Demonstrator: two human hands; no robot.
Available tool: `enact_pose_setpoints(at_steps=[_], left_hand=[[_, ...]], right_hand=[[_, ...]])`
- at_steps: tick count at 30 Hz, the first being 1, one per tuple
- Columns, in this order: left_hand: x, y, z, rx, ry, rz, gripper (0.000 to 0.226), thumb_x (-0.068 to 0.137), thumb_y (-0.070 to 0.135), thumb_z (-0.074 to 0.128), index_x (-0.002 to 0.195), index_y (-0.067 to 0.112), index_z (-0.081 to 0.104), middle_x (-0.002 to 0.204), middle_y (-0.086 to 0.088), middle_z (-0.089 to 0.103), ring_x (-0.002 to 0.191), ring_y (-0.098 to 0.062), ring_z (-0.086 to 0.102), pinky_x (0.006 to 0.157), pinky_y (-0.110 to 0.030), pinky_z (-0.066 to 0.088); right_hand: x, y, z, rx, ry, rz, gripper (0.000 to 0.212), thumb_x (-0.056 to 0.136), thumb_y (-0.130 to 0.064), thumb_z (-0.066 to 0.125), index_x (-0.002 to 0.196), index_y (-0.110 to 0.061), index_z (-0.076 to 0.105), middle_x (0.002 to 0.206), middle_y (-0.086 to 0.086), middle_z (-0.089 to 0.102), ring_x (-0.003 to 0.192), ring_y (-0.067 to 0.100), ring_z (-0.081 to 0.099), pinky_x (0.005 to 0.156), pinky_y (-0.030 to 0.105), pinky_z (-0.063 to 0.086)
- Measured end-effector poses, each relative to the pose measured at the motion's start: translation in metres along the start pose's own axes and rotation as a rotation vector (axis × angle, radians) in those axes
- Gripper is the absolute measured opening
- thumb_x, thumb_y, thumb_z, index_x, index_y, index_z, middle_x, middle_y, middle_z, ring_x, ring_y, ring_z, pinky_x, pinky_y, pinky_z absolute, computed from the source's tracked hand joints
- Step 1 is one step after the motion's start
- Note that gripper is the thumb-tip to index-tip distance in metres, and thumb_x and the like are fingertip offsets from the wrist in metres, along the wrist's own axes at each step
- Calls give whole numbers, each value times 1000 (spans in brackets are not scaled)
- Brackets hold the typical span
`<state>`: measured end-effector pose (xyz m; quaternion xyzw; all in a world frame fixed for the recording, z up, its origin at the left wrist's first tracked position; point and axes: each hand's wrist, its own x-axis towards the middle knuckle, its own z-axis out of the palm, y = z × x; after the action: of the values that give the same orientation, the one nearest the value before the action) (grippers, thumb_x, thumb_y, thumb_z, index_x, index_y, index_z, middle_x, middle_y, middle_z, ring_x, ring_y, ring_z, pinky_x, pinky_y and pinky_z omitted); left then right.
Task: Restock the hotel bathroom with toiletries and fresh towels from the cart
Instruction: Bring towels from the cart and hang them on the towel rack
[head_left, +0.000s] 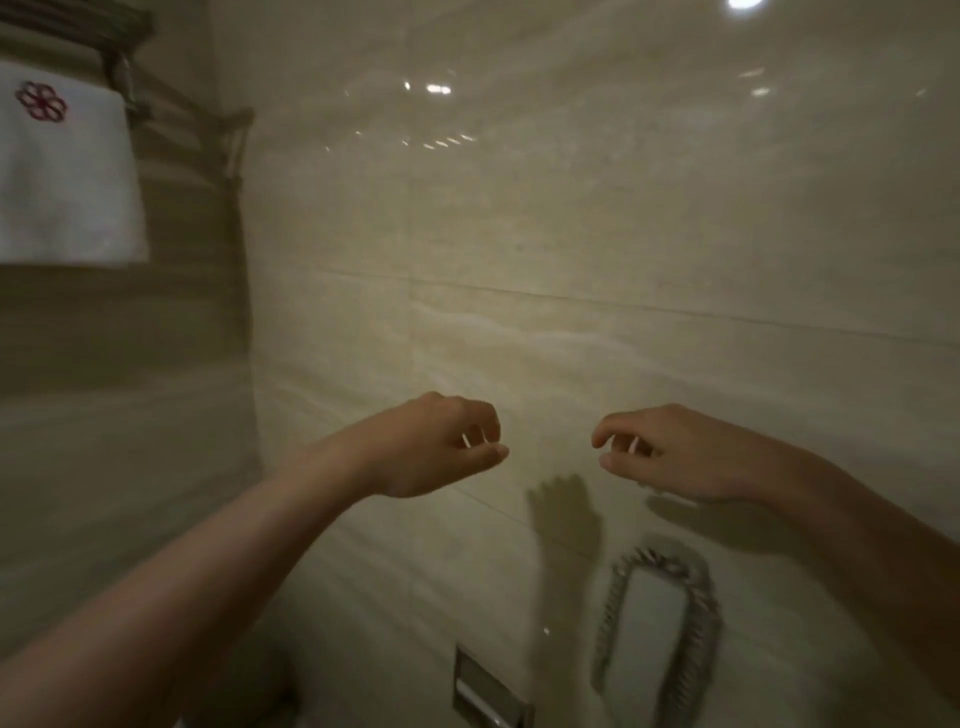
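Observation:
A white towel with a red flower emblem hangs from a metal towel rack at the upper left. My left hand and my right hand hover side by side in front of the beige tiled wall, well right of and below the towel. Both hands have loosely curled fingers with a gap between thumb and fingertips, and nothing is in either one. The picture is blurred by motion.
A glossy beige tiled wall fills the view. Low on the wall hangs a wall phone with a coiled cord. A metal recessed holder sits at the bottom edge. The wall corner runs down at the left.

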<state>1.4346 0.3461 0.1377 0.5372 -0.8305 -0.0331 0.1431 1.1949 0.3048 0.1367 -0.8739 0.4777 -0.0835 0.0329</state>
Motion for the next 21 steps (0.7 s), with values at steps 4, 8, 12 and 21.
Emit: enact_pose_setpoints(at_steps=[4,8,12,21], left_hand=[[-4,37,30,-82,-23,20,32,93,41,44,113,21,58,114,4,63,99,-11,60,87,-32,51],[-12,64,50,-133,-36,57,32,94,41,43,114,20,58,114,4,62,99,-11,60,87,-31,52],[-18,84,63,-148,-84,66,30,94,40,44,112,21,59,113,4,62,98,-11,59,88,-32,51],[-7,133,89,-181,-181,286,31,94,37,45,114,18,59,112,4,63,100,-13,60,86,-30,50]], right_hand=[[-43,23,9,51,4,22,28,94,-36,48,117,-23,58,100,-8,59,82,8,58,79,29,48],[-71,36,15,102,11,25,27,94,-36,48,116,-22,59,98,-9,57,79,3,55,75,25,45],[-96,45,23,130,17,62,26,94,-35,49,113,-21,60,99,-6,58,82,9,57,79,29,48],[-167,57,37,147,53,223,24,93,-34,51,110,-21,61,92,-9,58,87,12,57,80,26,44]])
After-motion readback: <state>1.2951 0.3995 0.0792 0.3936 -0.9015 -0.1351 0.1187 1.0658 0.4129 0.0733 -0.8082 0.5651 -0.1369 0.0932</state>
